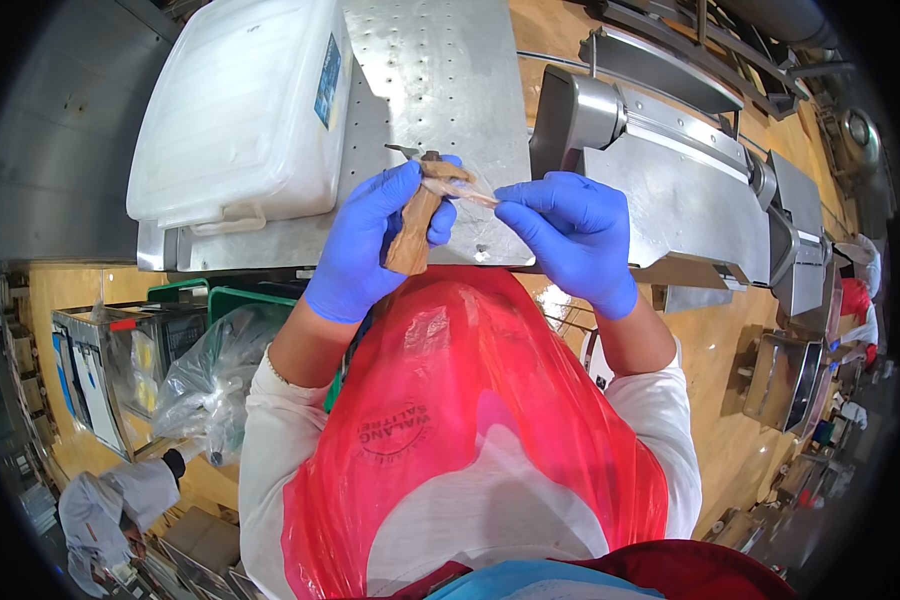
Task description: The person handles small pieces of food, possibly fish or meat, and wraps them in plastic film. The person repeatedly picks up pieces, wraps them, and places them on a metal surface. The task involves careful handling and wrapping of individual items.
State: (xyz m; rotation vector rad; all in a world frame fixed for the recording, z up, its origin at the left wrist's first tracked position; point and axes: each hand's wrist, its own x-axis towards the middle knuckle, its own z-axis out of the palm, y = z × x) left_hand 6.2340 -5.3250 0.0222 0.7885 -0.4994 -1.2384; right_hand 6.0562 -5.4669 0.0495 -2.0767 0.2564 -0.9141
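My left hand (371,232), in a blue glove, is closed around a brown, handle-shaped piece (411,238). Its surface looks like wood or brown tape; I cannot tell which. A thin dark pointed part (403,151) sticks out past its upper end, partly hidden by the fingers. From the brown piece a twisted strip of translucent film or tape (461,189) stretches to the right. Its far end is pinched between the thumb and forefinger of my gloved right hand (570,225). Both hands are above the near edge of a perforated stainless steel table (435,67).
A lidded white plastic storage box (240,112) stands on the table's left. To the right is a stainless steel machine (675,180). A transparent plastic bag (217,390) lies by a metal-framed cart (120,360) at lower left. Co-workers are at lower left (112,510) and far right (859,300).
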